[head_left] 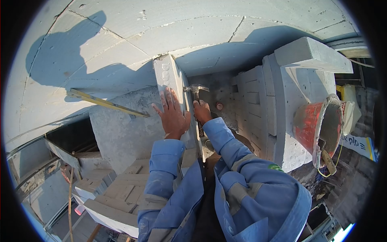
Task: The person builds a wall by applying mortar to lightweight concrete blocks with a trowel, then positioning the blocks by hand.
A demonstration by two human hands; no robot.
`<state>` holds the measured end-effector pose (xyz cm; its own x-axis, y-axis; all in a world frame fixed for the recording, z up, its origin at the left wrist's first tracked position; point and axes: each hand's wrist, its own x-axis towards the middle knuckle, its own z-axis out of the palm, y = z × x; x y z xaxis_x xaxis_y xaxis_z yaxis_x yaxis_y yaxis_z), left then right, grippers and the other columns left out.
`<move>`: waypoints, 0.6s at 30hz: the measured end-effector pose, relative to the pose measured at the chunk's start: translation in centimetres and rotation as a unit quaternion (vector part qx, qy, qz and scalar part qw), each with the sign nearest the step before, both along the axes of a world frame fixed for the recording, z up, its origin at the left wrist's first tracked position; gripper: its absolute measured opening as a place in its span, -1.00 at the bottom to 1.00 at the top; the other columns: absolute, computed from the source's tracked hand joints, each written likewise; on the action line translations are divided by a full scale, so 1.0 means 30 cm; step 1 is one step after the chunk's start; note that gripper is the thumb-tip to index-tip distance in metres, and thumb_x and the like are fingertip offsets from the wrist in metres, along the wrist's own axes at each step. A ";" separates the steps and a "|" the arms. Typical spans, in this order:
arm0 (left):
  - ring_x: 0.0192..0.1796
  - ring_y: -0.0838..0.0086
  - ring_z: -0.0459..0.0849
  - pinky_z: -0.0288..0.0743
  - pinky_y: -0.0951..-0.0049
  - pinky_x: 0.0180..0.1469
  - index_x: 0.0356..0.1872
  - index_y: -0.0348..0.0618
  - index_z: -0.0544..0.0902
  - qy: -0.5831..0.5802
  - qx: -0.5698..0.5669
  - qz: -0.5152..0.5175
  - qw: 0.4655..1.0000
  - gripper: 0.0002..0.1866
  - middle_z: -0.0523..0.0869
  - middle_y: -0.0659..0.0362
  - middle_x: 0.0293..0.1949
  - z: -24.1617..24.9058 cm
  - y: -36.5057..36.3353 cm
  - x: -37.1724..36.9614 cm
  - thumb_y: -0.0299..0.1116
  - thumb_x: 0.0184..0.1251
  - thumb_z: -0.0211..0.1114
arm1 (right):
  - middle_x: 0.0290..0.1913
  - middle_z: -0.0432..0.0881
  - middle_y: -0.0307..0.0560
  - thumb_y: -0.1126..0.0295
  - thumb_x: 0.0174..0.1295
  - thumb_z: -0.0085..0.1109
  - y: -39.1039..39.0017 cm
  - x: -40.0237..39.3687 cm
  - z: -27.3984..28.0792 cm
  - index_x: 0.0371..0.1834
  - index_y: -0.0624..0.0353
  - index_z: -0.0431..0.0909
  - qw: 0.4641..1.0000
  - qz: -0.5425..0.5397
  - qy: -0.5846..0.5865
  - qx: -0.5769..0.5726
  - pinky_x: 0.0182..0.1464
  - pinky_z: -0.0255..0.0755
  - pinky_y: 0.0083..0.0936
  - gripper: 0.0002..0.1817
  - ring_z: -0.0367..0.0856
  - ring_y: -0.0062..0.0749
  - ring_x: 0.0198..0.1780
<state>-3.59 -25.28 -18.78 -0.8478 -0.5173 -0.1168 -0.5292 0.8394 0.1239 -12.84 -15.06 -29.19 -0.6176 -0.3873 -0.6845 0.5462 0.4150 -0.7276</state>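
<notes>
My left hand (172, 114) lies spread on the narrow top of a light grey block wall (165, 72), its fingers apart. Just right of it, my right hand (202, 111) is closed round the handle of a claw hammer (196, 87). The hammer's head is beside the right face of the same wall, close to its top edge; whether it touches cannot be told. Both forearms are in blue sleeves.
A yellow spirit level (109, 105) leans at the left by the large block wall (193, 30). A red, mortar-stained bucket (308, 123) stands at the right, near a loose block (312, 55). Stacked blocks (117, 201) are at the lower left.
</notes>
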 end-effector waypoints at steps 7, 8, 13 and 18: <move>0.66 0.00 -0.17 -0.39 -0.52 0.48 0.60 -0.30 -0.03 0.029 0.017 0.032 0.999 0.05 -0.09 -0.04 0.64 0.013 -0.007 0.010 0.01 0.13 0.20 | -0.57 0.41 -0.21 0.16 0.45 0.00 0.135 0.089 -0.007 -0.17 0.18 0.43 0.993 -0.081 -0.078 -0.033 -0.65 0.38 -0.45 -0.72 0.43 -0.52 -0.63; 0.66 0.03 -0.15 -0.37 -0.52 0.49 0.59 -0.30 0.00 0.009 0.017 0.019 1.000 0.04 -0.07 -0.03 0.64 0.033 -0.009 0.007 0.03 0.15 0.20 | -0.57 0.38 -0.23 0.16 0.46 -0.02 0.141 0.127 0.009 -0.20 0.14 0.41 0.993 -0.093 -0.067 -0.004 -0.66 0.34 -0.45 -0.74 0.40 -0.52 -0.65; 0.65 0.09 -0.10 -0.31 -0.53 0.49 0.57 -0.27 0.09 0.040 0.033 0.007 0.999 -0.03 0.00 -0.02 0.62 0.030 -0.017 0.021 0.02 0.18 0.18 | -0.55 0.38 -0.24 0.19 0.49 -0.06 0.238 0.222 -0.009 -0.19 0.08 0.40 0.985 0.024 -0.169 0.019 -0.68 0.27 -0.46 -0.79 0.33 -0.50 -0.68; 0.64 0.10 -0.07 -0.24 -0.50 0.51 0.57 -0.23 0.10 0.036 0.044 0.006 0.998 -0.03 0.00 -0.01 0.62 0.034 -0.025 0.035 0.06 0.20 0.22 | -0.53 0.40 -0.24 0.16 0.51 -0.10 0.245 0.245 -0.001 -0.14 0.07 0.40 0.983 -0.010 -0.180 0.026 -0.64 0.30 -0.43 -0.78 0.35 -0.49 -0.66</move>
